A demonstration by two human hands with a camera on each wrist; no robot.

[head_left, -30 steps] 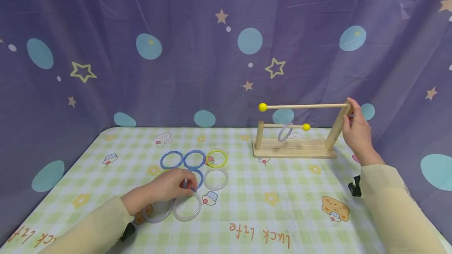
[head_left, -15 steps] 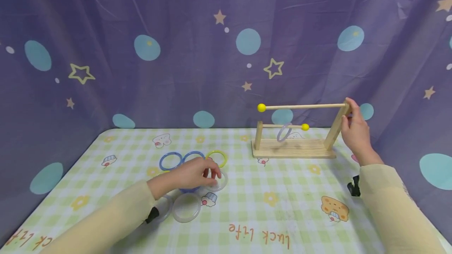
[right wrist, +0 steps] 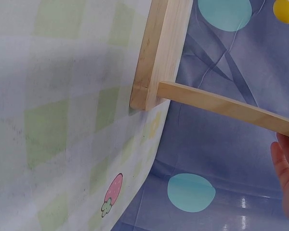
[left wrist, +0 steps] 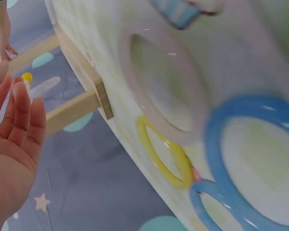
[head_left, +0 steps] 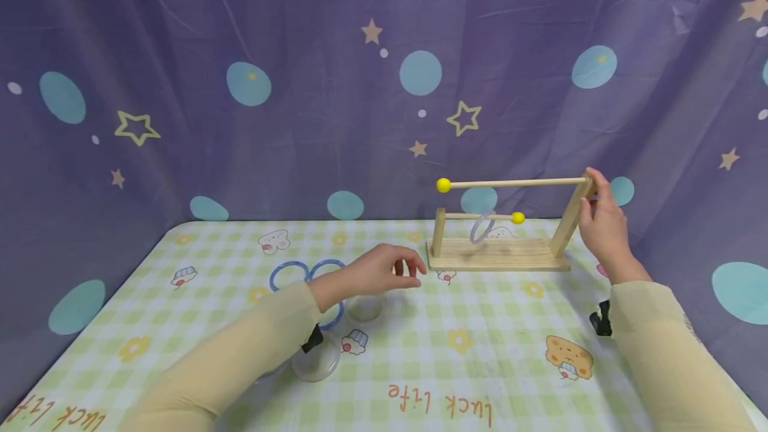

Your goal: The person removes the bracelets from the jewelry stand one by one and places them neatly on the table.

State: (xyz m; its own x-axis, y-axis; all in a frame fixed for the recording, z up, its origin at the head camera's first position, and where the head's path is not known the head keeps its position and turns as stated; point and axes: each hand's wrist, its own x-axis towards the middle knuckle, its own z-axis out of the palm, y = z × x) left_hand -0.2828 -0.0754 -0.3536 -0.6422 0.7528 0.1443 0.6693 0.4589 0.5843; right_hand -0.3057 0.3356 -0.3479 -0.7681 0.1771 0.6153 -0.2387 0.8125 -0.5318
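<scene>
one hand (head_left: 603, 222) gripping rack (head_left: 501, 255), table edge (head_left: 600, 269) near

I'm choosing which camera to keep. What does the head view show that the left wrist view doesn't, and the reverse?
Head view only: the right hand holding the wooden rack's tall post, and a clear ring hanging on the lower rod. Left wrist view only: the yellow ring lying flat. Both: left hand, blue rings, rack.
</scene>
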